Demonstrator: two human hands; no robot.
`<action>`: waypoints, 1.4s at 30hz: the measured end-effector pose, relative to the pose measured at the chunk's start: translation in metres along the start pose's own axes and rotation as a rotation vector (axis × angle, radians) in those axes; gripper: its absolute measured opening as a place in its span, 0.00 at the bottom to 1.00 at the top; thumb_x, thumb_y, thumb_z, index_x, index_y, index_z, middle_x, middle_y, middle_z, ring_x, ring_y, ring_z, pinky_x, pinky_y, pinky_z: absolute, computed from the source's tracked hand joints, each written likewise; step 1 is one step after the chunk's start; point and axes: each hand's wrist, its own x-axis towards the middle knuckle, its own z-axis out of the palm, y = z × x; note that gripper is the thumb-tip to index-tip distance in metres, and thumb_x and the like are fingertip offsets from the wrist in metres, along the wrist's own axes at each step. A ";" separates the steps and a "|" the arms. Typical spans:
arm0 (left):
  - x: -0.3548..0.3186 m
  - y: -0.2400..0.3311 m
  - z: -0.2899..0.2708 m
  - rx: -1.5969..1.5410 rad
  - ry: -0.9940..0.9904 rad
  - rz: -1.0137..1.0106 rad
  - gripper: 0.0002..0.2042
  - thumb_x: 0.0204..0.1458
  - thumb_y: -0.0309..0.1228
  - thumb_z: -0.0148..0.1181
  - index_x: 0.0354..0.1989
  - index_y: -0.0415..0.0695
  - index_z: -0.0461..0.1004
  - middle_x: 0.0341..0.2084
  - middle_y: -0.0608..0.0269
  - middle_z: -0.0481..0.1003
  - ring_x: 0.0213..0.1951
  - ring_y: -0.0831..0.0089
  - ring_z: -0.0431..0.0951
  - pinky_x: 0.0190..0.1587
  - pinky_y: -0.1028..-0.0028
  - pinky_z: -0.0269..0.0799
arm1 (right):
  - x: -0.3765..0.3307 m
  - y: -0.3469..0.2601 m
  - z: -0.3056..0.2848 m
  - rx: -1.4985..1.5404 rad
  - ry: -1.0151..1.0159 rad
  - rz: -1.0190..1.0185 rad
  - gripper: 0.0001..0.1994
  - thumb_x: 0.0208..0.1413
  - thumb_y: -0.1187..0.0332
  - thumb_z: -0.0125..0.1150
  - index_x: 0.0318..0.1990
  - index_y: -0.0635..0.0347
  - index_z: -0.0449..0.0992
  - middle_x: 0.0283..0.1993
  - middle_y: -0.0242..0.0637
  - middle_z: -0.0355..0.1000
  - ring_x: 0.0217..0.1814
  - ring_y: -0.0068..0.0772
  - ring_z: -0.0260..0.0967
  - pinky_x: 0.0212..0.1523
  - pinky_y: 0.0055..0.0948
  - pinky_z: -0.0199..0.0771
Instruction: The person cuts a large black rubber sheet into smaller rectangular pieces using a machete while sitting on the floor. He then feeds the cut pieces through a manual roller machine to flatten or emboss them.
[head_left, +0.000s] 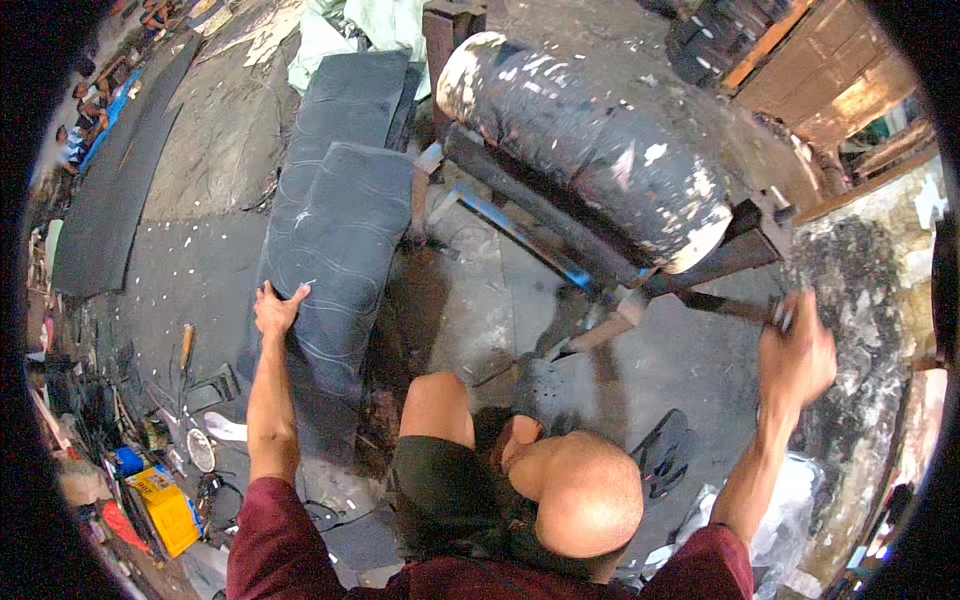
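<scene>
At nine o'clock, the left hand (278, 308) spreads its fingers on a dark sheet (338, 240); at three, the right hand (798, 352) curls its fingers around a dark bar (728, 304).

Cluttered rm, seen from above. Grey floor (205, 250), worn & stained, w/ white scraps scattered abt. R side: rough wall (855, 300), patchy black, white & yellowish. Upper R: brown wooden panel (820, 60), bright patch of light on its lower pt. Top: crumpled pale green cloth (330, 30). Lower L: clutter incl. yellow box (172, 512). Far upper L: ppl (92, 115), tiny.
</scene>
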 end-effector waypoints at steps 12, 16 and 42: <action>-0.117 -0.073 -0.138 -0.317 0.331 0.015 0.43 0.42 0.61 0.65 0.48 0.24 0.73 0.44 0.33 0.75 0.49 0.49 0.76 0.57 0.60 0.65 | 0.062 0.029 0.027 0.108 0.059 0.107 0.09 0.50 0.61 0.62 0.39 0.39 0.72 0.27 0.40 0.77 0.31 0.50 0.76 0.28 0.44 0.72; -0.167 -0.045 -0.177 -0.575 0.204 0.169 0.25 0.48 0.47 0.68 0.34 0.30 0.78 0.27 0.60 0.76 0.31 0.74 0.71 0.39 0.72 0.68 | 0.056 0.028 0.022 0.053 0.088 0.104 0.09 0.51 0.56 0.63 0.36 0.41 0.71 0.26 0.35 0.77 0.28 0.45 0.76 0.27 0.43 0.71; -0.203 0.236 -0.102 -0.456 0.372 0.879 0.23 0.43 0.32 0.71 0.50 0.41 0.75 0.51 0.50 0.73 0.54 0.56 0.72 0.58 0.63 0.65 | 0.142 0.035 0.099 0.029 -0.192 0.176 0.14 0.47 0.50 0.63 0.33 0.46 0.76 0.28 0.44 0.77 0.33 0.52 0.76 0.31 0.47 0.75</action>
